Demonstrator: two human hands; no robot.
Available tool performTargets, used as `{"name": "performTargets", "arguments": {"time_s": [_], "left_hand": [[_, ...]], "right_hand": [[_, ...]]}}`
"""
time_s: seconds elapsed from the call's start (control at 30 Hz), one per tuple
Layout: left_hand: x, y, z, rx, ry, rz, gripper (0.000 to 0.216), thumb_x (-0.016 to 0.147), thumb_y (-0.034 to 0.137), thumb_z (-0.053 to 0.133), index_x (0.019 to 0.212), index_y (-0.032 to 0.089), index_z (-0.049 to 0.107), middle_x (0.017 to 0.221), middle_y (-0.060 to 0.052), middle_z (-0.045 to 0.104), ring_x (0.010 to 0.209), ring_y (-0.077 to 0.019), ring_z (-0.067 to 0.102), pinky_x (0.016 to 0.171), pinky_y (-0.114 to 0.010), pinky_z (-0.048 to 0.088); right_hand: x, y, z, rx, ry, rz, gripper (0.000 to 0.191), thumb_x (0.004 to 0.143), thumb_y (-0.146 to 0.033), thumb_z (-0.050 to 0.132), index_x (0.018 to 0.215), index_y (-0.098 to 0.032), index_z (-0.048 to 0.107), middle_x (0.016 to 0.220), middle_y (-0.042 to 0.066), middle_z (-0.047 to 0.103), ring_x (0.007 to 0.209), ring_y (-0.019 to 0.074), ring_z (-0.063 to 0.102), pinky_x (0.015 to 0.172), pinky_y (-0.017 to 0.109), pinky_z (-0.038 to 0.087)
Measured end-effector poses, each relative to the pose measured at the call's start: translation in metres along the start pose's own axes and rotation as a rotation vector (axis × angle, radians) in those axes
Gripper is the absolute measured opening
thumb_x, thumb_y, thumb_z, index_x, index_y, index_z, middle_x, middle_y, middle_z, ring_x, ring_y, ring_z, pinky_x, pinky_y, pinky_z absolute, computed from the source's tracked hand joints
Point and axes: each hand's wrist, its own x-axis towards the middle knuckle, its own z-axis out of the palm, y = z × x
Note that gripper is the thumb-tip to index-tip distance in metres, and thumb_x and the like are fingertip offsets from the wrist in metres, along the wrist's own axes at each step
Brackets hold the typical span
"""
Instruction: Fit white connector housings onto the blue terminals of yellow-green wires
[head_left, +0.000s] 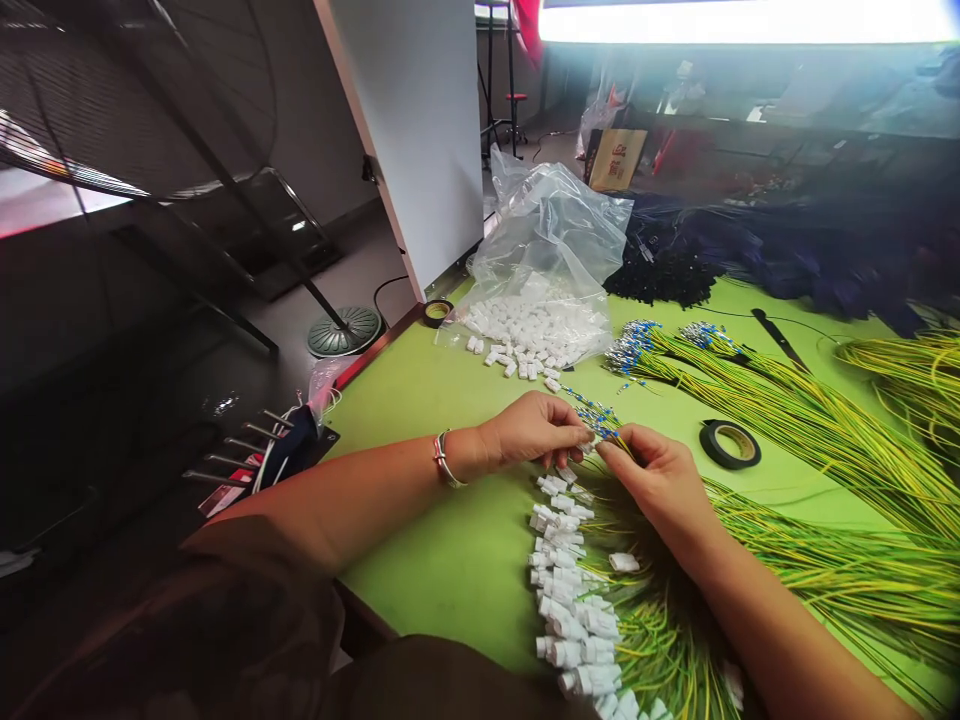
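Observation:
My left hand (536, 430), with a bracelet at its wrist, is closed in a pinch on a small white connector housing (586, 446), mostly covered by the fingers. Close against it, my right hand (656, 470) pinches thin yellow-green wires (622, 450). Blue-and-silver wire terminals (596, 415) lie just beyond the fingertips. Below the hands runs a long row of white connector housings (562, 580) fitted on yellow-green wires. One separate white housing (624, 562) rests on those wires. Where wire and housing meet is hidden by my fingers.
A clear plastic bag (555, 230) spills loose white housings (525, 355) at the back. Black tape (730, 444) lies right of my hands, near bundled wires (787, 420). Another tape roll (437, 313) sits by the table's left edge. A fan (150, 100) stands left.

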Motion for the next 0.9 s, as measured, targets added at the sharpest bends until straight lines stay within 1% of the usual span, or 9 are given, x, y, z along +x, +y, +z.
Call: {"name": "performTargets", "arguments": {"time_s": [0.07,0.17,0.23,0.3,0.4,0.47,0.57,0.73,0.9], "left_hand": [[-0.004,0.002,-0.002,0.163,-0.141,0.023,0.026,0.072,0.036,0.072,0.072,0.01,0.066,0.058,-0.001,0.063,0.046,-0.006,0.052,0.046,-0.018,0.04],[-0.011,0.008,-0.002,0.361,-0.494,0.089,0.027,0.061,0.035,0.08,0.074,0.013,0.072,0.064,-0.001,0.066,0.059,-0.0092,0.056,0.057,-0.019,0.044],[-0.013,0.016,-0.005,0.498,-0.535,0.146,0.028,0.062,0.038,0.078,0.075,0.014,0.073,0.065,0.0,0.066,0.062,-0.0103,0.057,0.06,-0.02,0.043],[-0.012,0.024,-0.015,0.686,-0.238,0.187,0.029,0.073,0.042,0.069,0.07,0.013,0.071,0.062,0.0,0.062,0.06,-0.0102,0.054,0.059,-0.021,0.04],[-0.004,0.031,-0.043,0.979,0.476,0.239,0.031,0.082,0.04,0.058,0.073,0.013,0.069,0.068,-0.003,0.062,0.065,-0.0127,0.053,0.062,-0.024,0.039],[0.002,0.03,-0.062,1.115,0.681,0.217,0.023,0.079,0.035,0.062,0.086,0.015,0.068,0.079,-0.005,0.065,0.072,-0.0157,0.055,0.066,-0.026,0.04],[0.009,0.021,-0.08,1.247,0.61,0.133,0.019,0.075,0.029,0.064,0.088,0.016,0.067,0.085,-0.007,0.066,0.078,-0.0193,0.058,0.069,-0.028,0.041],[0.013,0.011,-0.083,1.305,0.537,0.197,0.011,0.075,0.02,0.058,0.078,0.015,0.067,0.084,-0.008,0.066,0.08,-0.0207,0.059,0.07,-0.029,0.042],[0.014,0.019,-0.074,1.002,0.599,0.245,0.007,0.07,0.018,0.062,0.073,0.014,0.066,0.071,-0.004,0.066,0.068,-0.0156,0.059,0.063,-0.026,0.043]], "right_hand": [[0.002,0.003,-0.005,0.067,0.034,0.06,0.025,0.076,-0.038,0.063,0.062,-0.017,0.059,0.052,-0.003,0.047,0.051,0.0099,0.04,0.049,0.023,0.032],[0.005,0.011,-0.009,0.214,0.074,0.158,0.026,0.076,-0.042,0.066,0.068,-0.017,0.061,0.056,-0.001,0.053,0.049,0.0099,0.043,0.046,0.023,0.032],[0.005,0.015,-0.008,0.303,0.082,0.211,0.026,0.073,-0.042,0.069,0.078,-0.017,0.063,0.057,-0.001,0.056,0.046,0.0092,0.041,0.043,0.023,0.029],[0.004,0.016,-0.005,0.349,0.089,0.238,0.033,0.071,-0.042,0.071,0.09,-0.018,0.062,0.056,-0.002,0.057,0.045,0.009,0.04,0.042,0.022,0.026],[0.003,0.013,-0.002,0.354,0.076,0.232,0.032,0.071,-0.04,0.07,0.091,-0.018,0.059,0.053,-0.002,0.057,0.046,0.0087,0.04,0.043,0.021,0.025],[0.003,0.012,-0.001,0.331,0.077,0.217,0.025,0.072,-0.038,0.069,0.081,-0.018,0.059,0.051,-0.003,0.053,0.046,0.0077,0.036,0.043,0.022,0.024],[0.003,0.013,-0.001,0.318,0.11,0.198,0.02,0.071,-0.034,0.068,0.072,-0.017,0.057,0.049,-0.006,0.042,0.046,0.0065,0.03,0.044,0.022,0.021],[0.003,0.014,0.001,0.308,0.113,0.164,0.015,0.068,-0.028,0.066,0.064,-0.017,0.056,0.053,-0.005,0.044,0.049,0.0072,0.031,0.047,0.023,0.023],[0.004,0.011,0.001,0.322,0.125,0.144,0.015,0.068,-0.029,0.067,0.063,-0.016,0.06,0.055,-0.004,0.05,0.053,0.0089,0.038,0.051,0.024,0.029]]}}
